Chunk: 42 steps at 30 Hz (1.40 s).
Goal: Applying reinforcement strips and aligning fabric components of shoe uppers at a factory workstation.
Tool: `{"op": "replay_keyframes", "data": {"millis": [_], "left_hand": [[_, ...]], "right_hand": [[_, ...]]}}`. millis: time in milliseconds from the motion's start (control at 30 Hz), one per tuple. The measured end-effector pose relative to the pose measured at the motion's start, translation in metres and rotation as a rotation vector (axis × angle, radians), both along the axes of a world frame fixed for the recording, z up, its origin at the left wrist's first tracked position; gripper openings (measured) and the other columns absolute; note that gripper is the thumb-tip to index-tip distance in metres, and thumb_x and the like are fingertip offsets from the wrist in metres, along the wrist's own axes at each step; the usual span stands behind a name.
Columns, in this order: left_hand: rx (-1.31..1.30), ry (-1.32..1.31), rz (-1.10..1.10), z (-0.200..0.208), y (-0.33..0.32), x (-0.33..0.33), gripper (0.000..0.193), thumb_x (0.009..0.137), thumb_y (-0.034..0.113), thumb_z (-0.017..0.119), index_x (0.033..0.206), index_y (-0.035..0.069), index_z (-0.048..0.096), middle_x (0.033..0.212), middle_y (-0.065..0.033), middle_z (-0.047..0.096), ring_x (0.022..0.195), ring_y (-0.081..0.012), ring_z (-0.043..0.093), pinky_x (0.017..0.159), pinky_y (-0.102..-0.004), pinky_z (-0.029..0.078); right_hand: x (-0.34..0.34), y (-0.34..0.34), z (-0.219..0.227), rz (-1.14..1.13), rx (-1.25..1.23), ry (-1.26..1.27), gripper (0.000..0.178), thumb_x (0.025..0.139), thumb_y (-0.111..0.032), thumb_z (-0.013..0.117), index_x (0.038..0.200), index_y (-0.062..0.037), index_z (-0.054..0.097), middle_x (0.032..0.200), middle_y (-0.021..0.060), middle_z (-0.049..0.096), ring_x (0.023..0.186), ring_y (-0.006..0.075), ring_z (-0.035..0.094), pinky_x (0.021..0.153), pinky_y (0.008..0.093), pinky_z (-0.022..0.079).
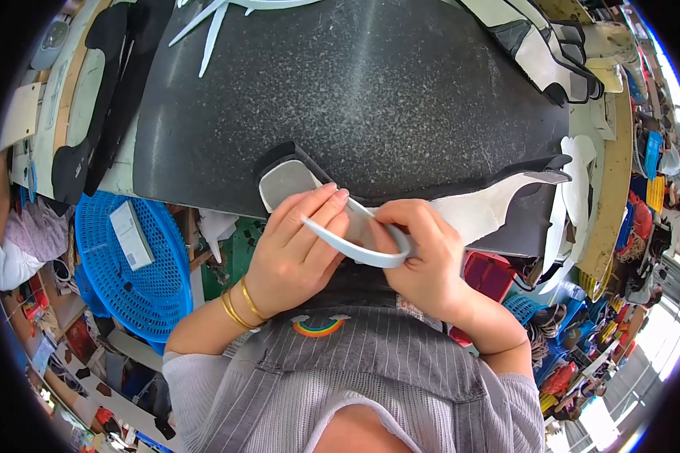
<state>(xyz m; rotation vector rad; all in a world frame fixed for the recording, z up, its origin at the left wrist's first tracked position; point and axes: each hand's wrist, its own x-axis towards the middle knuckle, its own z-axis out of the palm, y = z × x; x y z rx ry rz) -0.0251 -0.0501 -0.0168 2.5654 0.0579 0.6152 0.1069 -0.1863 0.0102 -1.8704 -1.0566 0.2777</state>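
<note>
A long black-and-white cut piece (468, 214), like a shoe upper part, lies along the near edge of the dark work board (340, 98). Its rounded left end has a grey-white face with a black rim. My left hand (295, 245) is closed on the piece near that end, fingers together; its thumb is hidden. My right hand (425, 253) pinches a narrow white strip (355, 251), which loops in a curve between both hands. One tip of this strip rests against my left fingers. Where the strip meets the piece is partly covered by my fingers.
More white strips (217, 26) lie at the board's far left. Black pieces (121, 90) are at left, black-and-white pieces (540, 57) at far right, and white cut pieces (574, 196) at right. A blue basket (98, 249) holding a white box (131, 235) stands lower left.
</note>
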Motion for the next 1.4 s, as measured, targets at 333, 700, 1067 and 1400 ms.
{"op": "replay_keyframes", "data": {"millis": [333,700,1067,1400], "left_hand": [[0.113,0.148,-0.02,0.013,-0.009,0.001,0.066,0.078,0.051,0.068,0.119,0.0,0.063,0.127,-0.0165,0.055,0.122,-0.0357,0.05,0.096,-0.0496,0.044],[0.196,0.143,-0.095,0.015,-0.038,0.033,0.062,0.082,0.053,0.06,0.115,0.001,0.062,0.133,-0.0113,0.058,0.119,-0.0205,0.051,0.092,-0.0359,0.039],[0.324,0.239,0.012,0.022,-0.069,0.052,0.079,0.08,0.063,0.056,0.129,0.002,0.059,0.119,-0.0112,0.055,0.114,-0.0234,0.049,0.094,-0.0389,0.039],[0.088,0.177,-0.112,0.016,-0.085,0.087,0.088,0.077,0.065,0.057,0.132,-0.004,0.052,0.135,-0.0137,0.054,0.114,-0.0234,0.049,0.095,-0.0392,0.036]], "right_hand": [[0.033,-0.027,0.016,-0.018,-0.139,-0.115,0.016,0.078,0.003,0.071,0.091,-0.0014,0.063,0.085,0.0123,0.066,0.068,0.0272,0.066,0.06,0.0326,0.052],[0.05,-0.039,0.017,-0.015,-0.192,-0.093,0.017,0.078,0.007,0.072,0.092,0.001,0.063,0.089,0.01,0.062,0.073,0.0153,0.062,0.063,0.0246,0.05],[0.075,-0.069,0.004,-0.205,-0.133,0.093,0.014,0.08,0.004,0.069,0.093,0.0004,0.064,0.087,0.0091,0.065,0.077,0.016,0.065,0.07,0.0262,0.052],[0.096,-0.082,0.003,-0.212,-0.127,0.186,0.013,0.083,-0.002,0.071,0.093,0.0009,0.063,0.087,0.0066,0.065,0.068,0.0102,0.061,0.059,0.0243,0.05]]}}
